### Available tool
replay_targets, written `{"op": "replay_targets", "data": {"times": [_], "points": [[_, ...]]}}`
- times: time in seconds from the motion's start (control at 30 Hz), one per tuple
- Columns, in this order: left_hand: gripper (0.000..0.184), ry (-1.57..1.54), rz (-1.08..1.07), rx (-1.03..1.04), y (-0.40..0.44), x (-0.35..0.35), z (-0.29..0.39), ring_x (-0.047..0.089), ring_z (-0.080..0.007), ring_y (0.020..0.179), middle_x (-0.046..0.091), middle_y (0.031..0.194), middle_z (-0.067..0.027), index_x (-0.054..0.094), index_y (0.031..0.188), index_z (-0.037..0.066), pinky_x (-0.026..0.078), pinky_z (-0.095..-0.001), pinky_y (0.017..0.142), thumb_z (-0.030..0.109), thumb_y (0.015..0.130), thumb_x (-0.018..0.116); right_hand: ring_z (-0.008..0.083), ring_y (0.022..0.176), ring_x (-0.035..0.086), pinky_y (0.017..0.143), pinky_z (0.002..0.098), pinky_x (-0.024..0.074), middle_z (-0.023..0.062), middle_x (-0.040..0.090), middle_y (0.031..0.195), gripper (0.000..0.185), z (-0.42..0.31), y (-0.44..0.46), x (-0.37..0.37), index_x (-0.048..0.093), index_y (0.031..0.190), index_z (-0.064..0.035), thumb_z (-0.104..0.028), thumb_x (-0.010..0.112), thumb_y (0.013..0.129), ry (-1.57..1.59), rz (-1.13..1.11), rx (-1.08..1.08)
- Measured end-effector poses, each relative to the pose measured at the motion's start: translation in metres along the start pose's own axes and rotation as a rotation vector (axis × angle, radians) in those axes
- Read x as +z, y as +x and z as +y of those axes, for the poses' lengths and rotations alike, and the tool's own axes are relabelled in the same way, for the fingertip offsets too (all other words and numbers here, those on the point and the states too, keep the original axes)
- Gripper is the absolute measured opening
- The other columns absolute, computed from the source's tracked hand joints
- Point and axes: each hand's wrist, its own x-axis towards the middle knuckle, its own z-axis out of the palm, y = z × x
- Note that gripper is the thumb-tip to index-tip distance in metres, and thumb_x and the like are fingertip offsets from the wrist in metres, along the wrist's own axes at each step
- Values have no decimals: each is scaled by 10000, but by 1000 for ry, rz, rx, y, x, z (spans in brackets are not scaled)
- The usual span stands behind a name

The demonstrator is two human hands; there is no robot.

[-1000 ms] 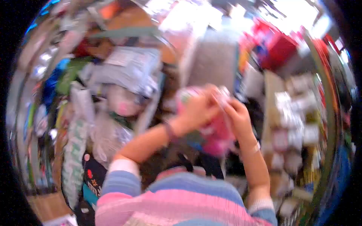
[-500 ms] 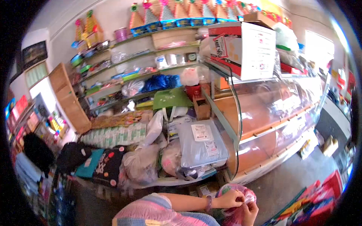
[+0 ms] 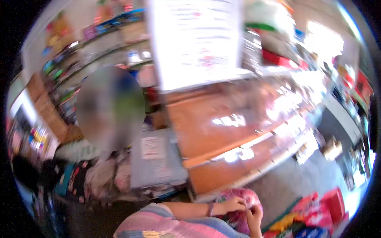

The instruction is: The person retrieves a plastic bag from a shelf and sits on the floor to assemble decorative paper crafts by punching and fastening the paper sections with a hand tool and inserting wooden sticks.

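Observation:
A pink, see-through plastic bag (image 3: 242,194) with colourful contents hangs low in front of me. My left hand (image 3: 235,204), with a bracelet at the wrist, pinches the gathered top of this bag. Close beside it, my right hand (image 3: 254,216) is also closed on the bag's top, its fingers bent. The two hands nearly touch. Blur hides the fine detail between the fingertips, and the bag's lower part is partly behind my forearm and striped sleeve.
A glass display case (image 3: 222,139) with wooden shelves stands just ahead, a large white box (image 3: 194,47) on top. Grey packages (image 3: 154,162) and bags lie to its left. Colourful goods (image 3: 313,214) sit at lower right. A blurred round patch covers part of the shelves.
My view has swung right and nearer the display case, so the shelves and packages shift left. Both hands stay at the bag's top, a little further left in view.

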Motion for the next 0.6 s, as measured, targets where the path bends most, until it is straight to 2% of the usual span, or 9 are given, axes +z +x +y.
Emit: {"op": "replay_targets", "data": {"times": [0.13, 0.17, 0.23, 0.3, 0.37, 0.4, 0.43, 0.5, 0.6], "points": [[134, 498, -93, 427, 67, 23, -8, 552, -191, 855, 583, 904, -61, 590, 941, 74, 460, -331, 776, 144, 833, 556, 88, 719, 577, 636, 254, 474, 42, 650, 771, 168, -5, 42, -53, 637, 880, 34, -106, 642, 788, 239, -47, 84], [147, 596, -102, 575, 84, 31, -7, 547, -201, 878, 570, 933, -57, 581, 978, 85, 462, -337, 787, 148, 850, 548, 95, 756, 586, 662, 265, 481, 43, 660, 822, 188, 35, 43, -69, 638, 932, 27, -98, 641, 791, 37, -133, 115], [143, 410, -165, 349, 122, 50, 4, 552, -235, 835, 573, 898, -80, 587, 938, 93, 467, -349, 746, 160, 812, 577, 117, 803, 600, 701, 287, 488, 60, 673, 877, 206, 65, 57, -93, 639, 977, 15, -80, 631, 794, 106, -83, 178], [94, 181, -177, 370, 169, 73, 76, 563, -220, 807, 581, 847, -73, 603, 878, 95, 464, -344, 706, 145, 801, 583, 116, 809, 605, 709, 287, 489, 85, 677, 879, 220, 78, 77, -126, 641, 978, 11, -96, 636, 786, 208, -2, 150], [93, 374, -353, 367, 230, 93, 53, 567, -211, 822, 591, 879, -74, 604, 899, 84, 469, -343, 709, 131, 825, 572, 119, 827, 613, 719, 295, 491, 110, 676, 884, 253, 99, 108, -171, 637, 999, 1, -113, 644, 773, -30, -23, 275], [104, 184, -264, 344, 253, 115, 49, 577, -208, 838, 603, 904, -74, 607, 918, 72, 475, -346, 720, 126, 836, 571, 123, 829, 618, 721, 299, 492, 126, 674, 883, 273, 99, 123, -198, 634, 1008, -7, -131, 647, 765, 33, 19, 269], [126, 255, -266, 317, 287, 139, 50, 585, -211, 852, 610, 929, -78, 604, 944, 64, 480, -345, 737, 138, 847, 571, 126, 834, 618, 731, 301, 490, 126, 673, 893, 281, 97, 142, -237, 628, 1022, -7, -139, 638, 774, 85, 44, 192], [138, 202, -386, 213, 338, 169, 59, 591, -222, 849, 613, 945, -80, 599, 965, 65, 482, -346, 732, 145, 862, 553, 120, 838, 612, 737, 298, 485, 123, 673, 913, 290, 160, 155, -272, 619, 1040, -6, -153, 631, 791, -38, 19, 271], [157, 683, -451, 419, 407, 208, 69, 585, -232, 892, 605, 966, -87, 598, 970, 73, 474, -348, 757, 134, 831, 555, 116, 841, 605, 742, 296, 482, 115, 671, 927, 296, 153, 195, -342, 612, 1058, -11, -167, 626, 807, 172, 7, 303]]}}
